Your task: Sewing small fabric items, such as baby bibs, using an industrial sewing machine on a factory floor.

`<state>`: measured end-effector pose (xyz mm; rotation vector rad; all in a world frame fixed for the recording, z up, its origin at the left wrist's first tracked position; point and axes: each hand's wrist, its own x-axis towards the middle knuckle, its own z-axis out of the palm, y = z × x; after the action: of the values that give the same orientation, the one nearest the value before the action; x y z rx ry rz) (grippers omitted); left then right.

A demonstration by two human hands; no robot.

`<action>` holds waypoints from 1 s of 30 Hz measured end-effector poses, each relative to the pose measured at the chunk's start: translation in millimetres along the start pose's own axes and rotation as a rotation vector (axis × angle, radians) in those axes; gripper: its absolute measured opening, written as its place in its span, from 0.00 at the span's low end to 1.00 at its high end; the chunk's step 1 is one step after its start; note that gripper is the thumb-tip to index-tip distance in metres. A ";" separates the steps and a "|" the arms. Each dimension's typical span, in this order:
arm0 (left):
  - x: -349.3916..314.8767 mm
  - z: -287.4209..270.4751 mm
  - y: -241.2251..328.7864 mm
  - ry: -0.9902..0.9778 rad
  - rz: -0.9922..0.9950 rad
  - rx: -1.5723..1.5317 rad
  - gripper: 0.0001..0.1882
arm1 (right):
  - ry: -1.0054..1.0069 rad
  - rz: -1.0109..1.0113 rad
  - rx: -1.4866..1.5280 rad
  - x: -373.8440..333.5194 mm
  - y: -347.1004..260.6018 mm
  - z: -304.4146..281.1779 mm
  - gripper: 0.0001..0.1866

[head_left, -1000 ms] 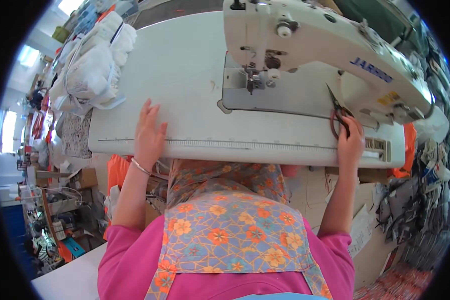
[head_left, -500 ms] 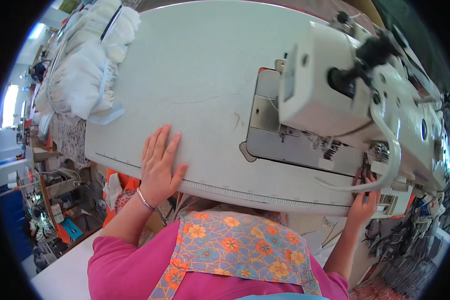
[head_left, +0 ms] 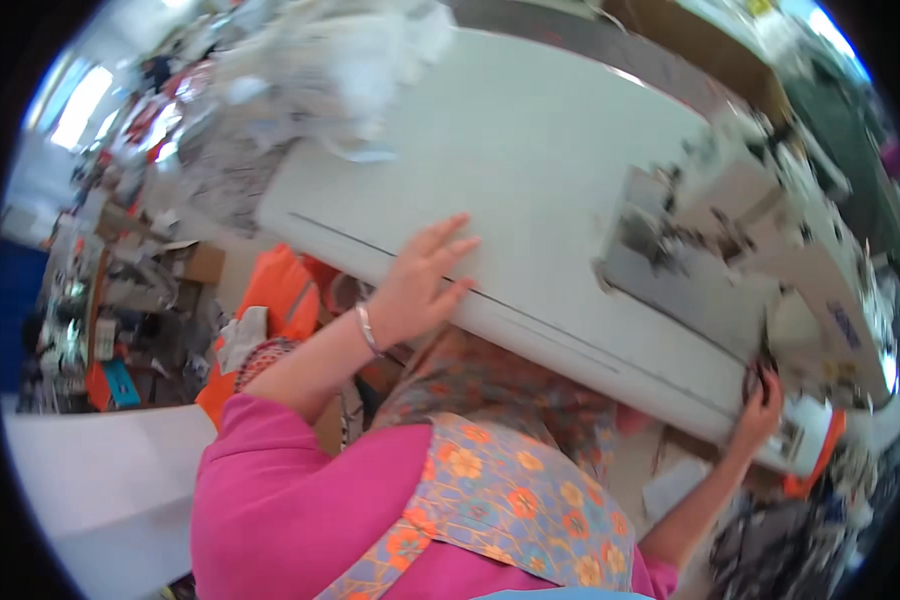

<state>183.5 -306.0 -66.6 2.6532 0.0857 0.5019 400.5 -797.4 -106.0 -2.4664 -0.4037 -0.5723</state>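
Observation:
My left hand (head_left: 417,285) is over the front edge of the pale sewing table (head_left: 530,130), fingers stretched out and apart, holding nothing. At the table's right front, beside the sewing machine (head_left: 740,190), my right hand (head_left: 762,408) has its fingers closed round small dark scissors (head_left: 753,376); blur hides their detail. The machine's head stands over a grey metal plate (head_left: 670,275) set into the table. A bundle of white fabric (head_left: 340,75) lies on the table's far left.
Orange cloth (head_left: 282,290) hangs left of the table, near my left forearm. A white surface (head_left: 110,480) is at the lower left. Dark fabric pieces (head_left: 775,545) are piled at the lower right. A cardboard box (head_left: 695,45) stands behind the table.
My view has swung left, so the table and machine appear tilted and shifted right. My left hand's fingers have lifted slightly toward the table's edge; the right hand keeps the scissors near the machine.

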 end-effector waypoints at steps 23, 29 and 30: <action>173.3 -210.4 -175.4 0.288 -0.613 0.550 0.15 | 0.060 -0.020 -0.066 3.5 13.6 6.5 0.09; 158.0 -223.3 -195.6 0.655 -0.491 0.376 0.14 | 0.061 0.012 -0.113 2.1 13.5 4.6 0.10; 151.8 -222.4 -196.2 0.825 -0.422 0.299 0.13 | 0.029 0.010 -0.121 1.7 14.4 4.8 0.10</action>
<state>248.7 -17.3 86.4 2.3944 0.9994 1.4698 409.2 -805.7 -115.5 -2.5700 -0.3545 -0.6449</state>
